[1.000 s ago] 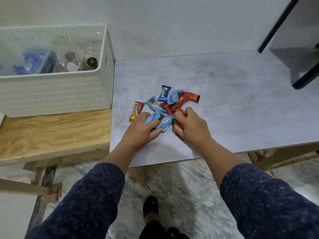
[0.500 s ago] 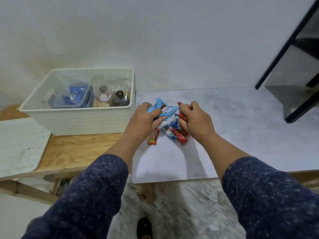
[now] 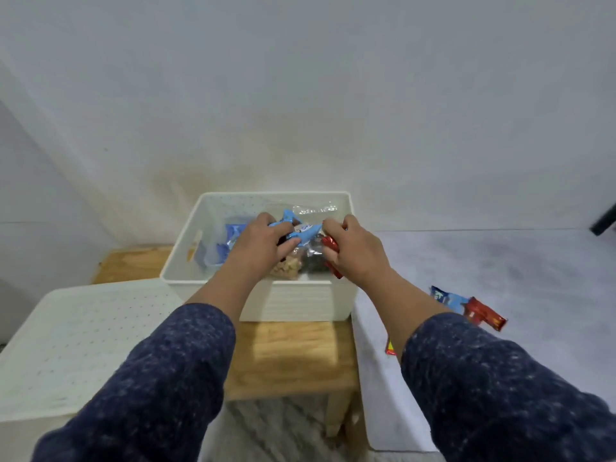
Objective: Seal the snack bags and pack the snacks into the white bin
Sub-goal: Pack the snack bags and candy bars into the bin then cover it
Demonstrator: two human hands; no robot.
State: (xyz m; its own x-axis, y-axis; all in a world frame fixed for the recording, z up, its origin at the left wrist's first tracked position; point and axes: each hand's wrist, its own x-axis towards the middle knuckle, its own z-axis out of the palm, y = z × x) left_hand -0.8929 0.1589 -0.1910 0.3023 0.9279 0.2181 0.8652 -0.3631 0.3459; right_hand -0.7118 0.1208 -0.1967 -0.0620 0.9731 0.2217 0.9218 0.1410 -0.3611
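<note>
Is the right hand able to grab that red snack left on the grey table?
Probably not yet: the right hand is over the bin, full of red wrappers. Nothing covers the red snack, though.

Your white bin (image 3: 293, 303) looks like matt plastic, ribbed on the outside wall and dotted with tiny holes inside. The lid (image 3: 83, 341) next to it has the same dull white perforated finish. Blue wrappers (image 3: 300, 230) in your left hand (image 3: 263, 243) and red wrappers (image 3: 330, 245) in your right hand (image 3: 355, 250) are shiny crinkly foil. Same gloss on the loose snacks (image 3: 473, 308) over on the table (image 3: 500, 261), which is smooth, matt, marble-look grey. The bench (image 3: 290, 355) is varnished wood, grain showing. Clear bags (image 3: 313, 208) inside are glossy plastic. Your sleeves (image 3: 160, 388) are speckled, fuzzy knit cloth.
</note>
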